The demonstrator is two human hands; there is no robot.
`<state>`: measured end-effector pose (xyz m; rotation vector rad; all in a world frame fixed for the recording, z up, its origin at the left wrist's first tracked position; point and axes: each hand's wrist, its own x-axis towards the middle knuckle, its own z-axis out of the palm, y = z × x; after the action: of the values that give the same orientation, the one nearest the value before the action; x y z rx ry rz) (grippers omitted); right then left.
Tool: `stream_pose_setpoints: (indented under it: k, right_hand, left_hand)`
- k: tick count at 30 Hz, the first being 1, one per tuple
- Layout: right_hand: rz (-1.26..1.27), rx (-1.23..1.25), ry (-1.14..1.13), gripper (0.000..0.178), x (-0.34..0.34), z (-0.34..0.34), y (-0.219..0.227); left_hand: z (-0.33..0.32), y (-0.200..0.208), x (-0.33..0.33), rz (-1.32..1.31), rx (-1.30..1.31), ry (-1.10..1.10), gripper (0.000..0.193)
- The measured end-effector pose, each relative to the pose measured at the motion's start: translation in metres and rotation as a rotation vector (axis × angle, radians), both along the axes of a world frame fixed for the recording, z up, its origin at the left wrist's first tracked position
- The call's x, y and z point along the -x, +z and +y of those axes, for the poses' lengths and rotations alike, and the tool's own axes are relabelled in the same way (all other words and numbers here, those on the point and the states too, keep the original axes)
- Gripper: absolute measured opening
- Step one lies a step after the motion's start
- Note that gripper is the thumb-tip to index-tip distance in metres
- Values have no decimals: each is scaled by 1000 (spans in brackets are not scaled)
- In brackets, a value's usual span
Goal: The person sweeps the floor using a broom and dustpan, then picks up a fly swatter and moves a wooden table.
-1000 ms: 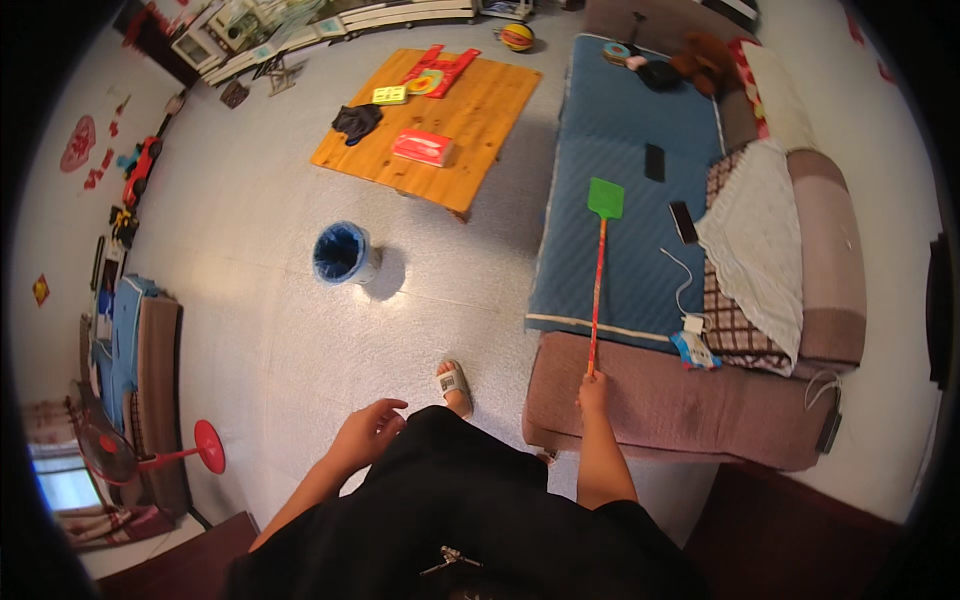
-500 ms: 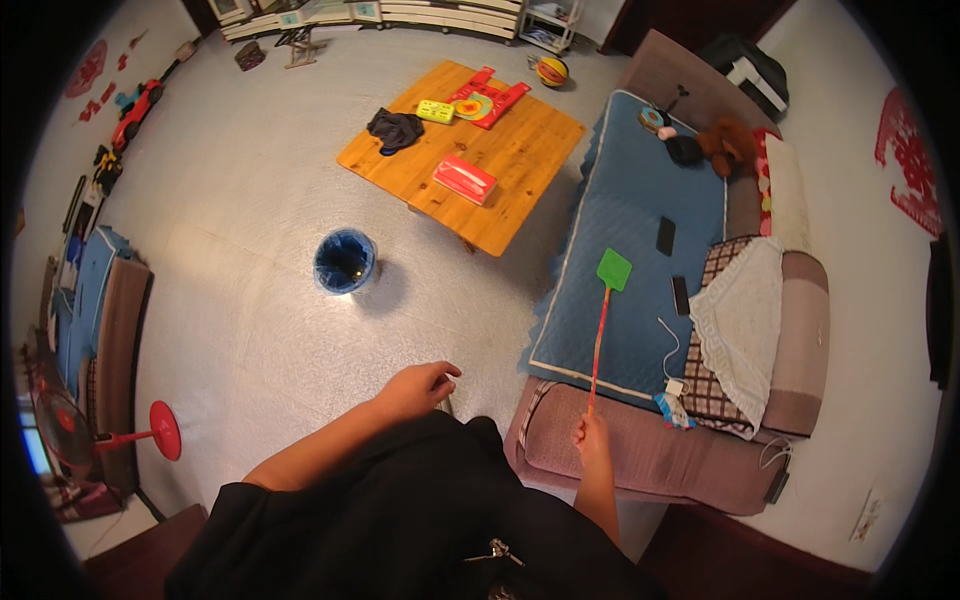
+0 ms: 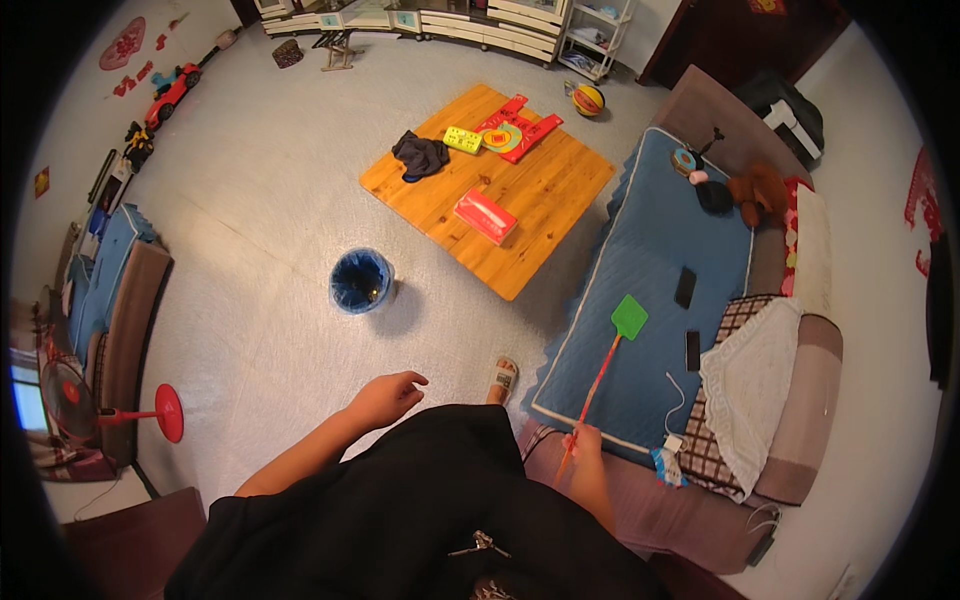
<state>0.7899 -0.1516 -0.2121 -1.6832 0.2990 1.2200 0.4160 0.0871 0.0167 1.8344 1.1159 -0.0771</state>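
A fly swatter with a green square head [image 3: 629,317] and a thin red-and-white handle is in my right hand [image 3: 580,440], whose fingers wrap round the handle. The swatter's head is over the blue sofa cover, left of two dark phones. My left hand [image 3: 388,399] hangs in front of my body above the floor, holding nothing, its fingers loosely stretched out. Beyond it stands a bin [image 3: 362,281] lined with a blue bag. My sandalled foot [image 3: 505,378] shows between the two hands.
A low wooden table [image 3: 550,215] bears a red tissue box [image 3: 486,215], a dark cloth, a yellow pack and a red bag. The sofa [image 3: 690,230] runs along the right. A red-based fan [image 3: 170,413] is at the left, a ball [image 3: 588,99] beyond the table.
My view has shifted forward, and a sandalled foot has come into sight. My right hand still grips the swatter, which leans further right. My left hand has swung a little left.
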Motion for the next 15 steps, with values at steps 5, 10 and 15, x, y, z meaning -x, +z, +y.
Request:
stream_pose_setpoints:
  k: [5,10,15]
  right_hand:
    - [-1,128,41,15,-47,38,-16]
    - [-74,170,37,11,-78,65,4]
    - [-160,328,213,24,-152,55,-18]
  left_hand:
    - [29,8,-43,47,-7,8,28]
    - [52,25,-94,27,-114,-73,27]
    - [73,27,-138,13,-86,-57,27]
